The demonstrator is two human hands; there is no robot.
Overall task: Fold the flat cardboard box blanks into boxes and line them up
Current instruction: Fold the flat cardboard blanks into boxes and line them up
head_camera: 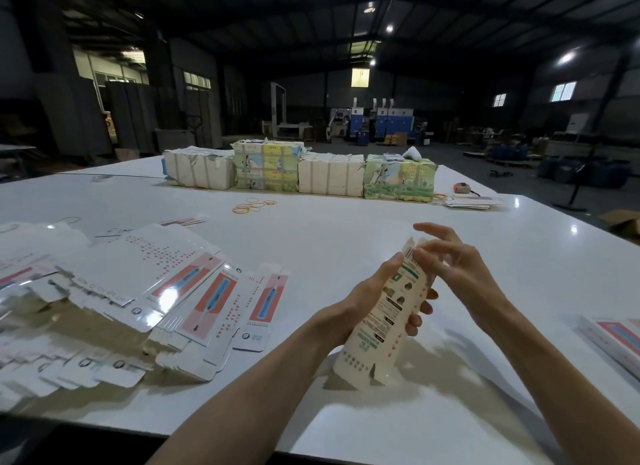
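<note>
Well to the left of my hands lies a sprawling heap of flat blanks (138,309), white with a pink panel and a blue, pen-like picture. Their red print is too small for me to read. Beyond my hands, loose rubber bands (254,205) lie on bare worktop (346,236), and farther off stands a row of wrapped bundles (298,170).

My left hand (374,291) grips the box (388,312) around its middle, thumb up the near face, fingertips showing round the far side. The box stands tilted, its lower end on the worktop, near the front edge. It carries green and black print I cannot make out. My right hand (450,267) is at the top end, fingers spread and loosely bent, their tips touching the flaps. Far right, a finished box (616,340) lies at the picture's edge.
</note>
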